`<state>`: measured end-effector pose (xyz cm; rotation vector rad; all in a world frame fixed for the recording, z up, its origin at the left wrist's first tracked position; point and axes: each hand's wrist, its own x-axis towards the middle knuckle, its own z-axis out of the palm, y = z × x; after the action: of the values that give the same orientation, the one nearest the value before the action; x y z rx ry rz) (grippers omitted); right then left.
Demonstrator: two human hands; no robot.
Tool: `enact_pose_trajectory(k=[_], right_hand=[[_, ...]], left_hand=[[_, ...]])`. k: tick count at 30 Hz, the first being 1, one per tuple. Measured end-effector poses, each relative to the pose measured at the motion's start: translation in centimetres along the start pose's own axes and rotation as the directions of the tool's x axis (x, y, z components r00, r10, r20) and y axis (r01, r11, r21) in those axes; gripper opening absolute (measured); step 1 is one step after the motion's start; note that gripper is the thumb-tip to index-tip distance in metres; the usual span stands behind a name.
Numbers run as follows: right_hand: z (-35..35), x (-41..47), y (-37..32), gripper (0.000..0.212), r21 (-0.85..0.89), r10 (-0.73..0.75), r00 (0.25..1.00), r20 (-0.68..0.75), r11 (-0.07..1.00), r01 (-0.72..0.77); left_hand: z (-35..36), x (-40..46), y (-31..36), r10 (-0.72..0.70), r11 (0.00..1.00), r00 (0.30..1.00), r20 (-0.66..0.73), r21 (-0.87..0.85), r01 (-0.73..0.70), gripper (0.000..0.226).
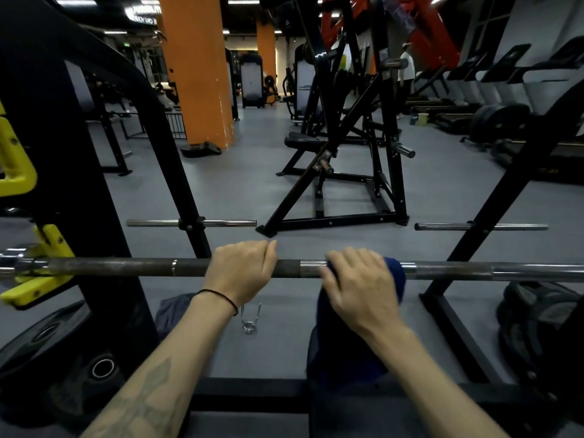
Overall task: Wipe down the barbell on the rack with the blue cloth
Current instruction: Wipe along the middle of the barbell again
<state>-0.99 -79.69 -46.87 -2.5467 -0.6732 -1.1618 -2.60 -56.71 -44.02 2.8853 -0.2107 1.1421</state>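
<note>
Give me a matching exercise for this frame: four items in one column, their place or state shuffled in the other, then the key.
Items
1. left hand
2. blue cloth
3. spring collar
4. weight plate

Places or states
A. lying on the grey floor below the bar
B. wrapped over the barbell under the right hand
C. leaning at the lower left by the rack upright
D. gripping the bare bar

Pairs: 1-D, 2-B, 3-A, 4-C

hands: left (241,271) curled over, gripping | right (360,287) curled, gripping | forearms extended forward
</note>
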Motion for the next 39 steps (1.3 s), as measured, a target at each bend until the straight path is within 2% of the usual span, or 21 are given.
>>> enact_pose_trajectory(k=[4,7,9,12,16,18,20,22,25,27,29,30,35,37,39], right_hand=[[-3.0,-1.6,7.6,0.049,-0.078,0.118,0.992,-0.045,0.99,-0.121],[-2.9,-1.3,7.3,0.049,-0.089,0.241,0.967,-0.078,0.965,-0.247],[-2.0,-0.8,5.0,0.049,-0.092,0.301,0.948,-0.103,0.946,-0.31],[0.5,0.4,-1.3,0.049,-0.036,0.266,0.961,-0.076,0.962,-0.27],[2.8,1.8,-9.8,0.049,0.085,0.164,0.986,0.011,0.983,-0.164],[2.5,1.4,-9.2,0.047,0.112,0.054,0.998,0.043,0.992,-0.059],[1.3,0.4,-5.6,0.042,0.118,-0.007,0.999,0.045,0.993,0.001],[-0.1,-1.1,-0.6,0.04,0.07,0.057,0.998,0.002,0.996,-0.057],[-2.4,-3.3,5.3,0.044,-0.007,0.196,0.978,-0.069,0.98,-0.197],[-2.1,-3.7,5.3,0.048,0.013,0.298,0.95,-0.091,0.954,-0.298],[-1.1,-2.9,2.4,0.053,0.075,0.398,0.914,-0.082,0.917,-0.393],[-0.3,-2.4,0.2,0.054,0.101,0.399,0.914,-0.068,0.915,-0.392],[2.4,-1.4,-10.5,0.066,0.183,0.131,0.989,0.076,0.973,-0.143],[2.3,-1.1,-10.4,0.066,0.182,0.01,0.995,0.1,0.983,-0.028],[1.9,-1.5,-7.3,0.064,0.14,-0.11,0.99,0.09,0.985,0.097]], left_hand=[[-0.7,-2.2,-2.9,-0.004,0.999,0.994,-0.109,0.033,0.008,0.048],[-0.8,-2.7,-3.2,-0.039,0.997,0.987,-0.154,0.065,0.049,0.047],[-0.6,-2.3,-2.7,-0.101,0.989,0.985,-0.136,0.09,0.114,0.049],[-0.3,-2.1,-2.4,-0.147,0.978,0.981,-0.124,0.127,0.163,0.051],[-0.3,-2.6,-2.6,-0.066,0.977,0.988,-0.139,0.19,0.092,0.045],[-0.3,-3.4,-3.0,-0.03,0.983,0.993,-0.111,0.176,0.05,0.045],[-0.5,-4.4,-3.2,-0.042,0.995,0.993,-0.107,0.086,0.051,0.043],[-0.6,-4.9,-3.1,-0.062,0.998,0.991,-0.121,0.011,0.064,0.037],[-0.1,-4.9,-2.5,-0.106,0.994,0.983,-0.149,-0.009,0.106,0.038],[0.2,-4.8,-2.1,-0.122,0.992,0.98,-0.16,0.003,0.124,0.043],[0.5,-4.9,-1.8,-0.132,0.991,0.979,-0.156,-0.009,0.132,0.048],[0.5,-5.0,-1.8,-0.137,0.99,0.979,-0.151,-0.011,0.137,0.048],[0.1,-5.1,-2.0,-0.12,0.993,0.989,-0.08,0.002,0.121,0.052],[-0.3,-5.2,-2.5,-0.099,0.995,0.994,-0.048,-0.018,0.098,0.055],[-0.5,-5.2,-2.8,-0.091,0.996,0.995,-0.027,-0.021,0.09,0.055]])
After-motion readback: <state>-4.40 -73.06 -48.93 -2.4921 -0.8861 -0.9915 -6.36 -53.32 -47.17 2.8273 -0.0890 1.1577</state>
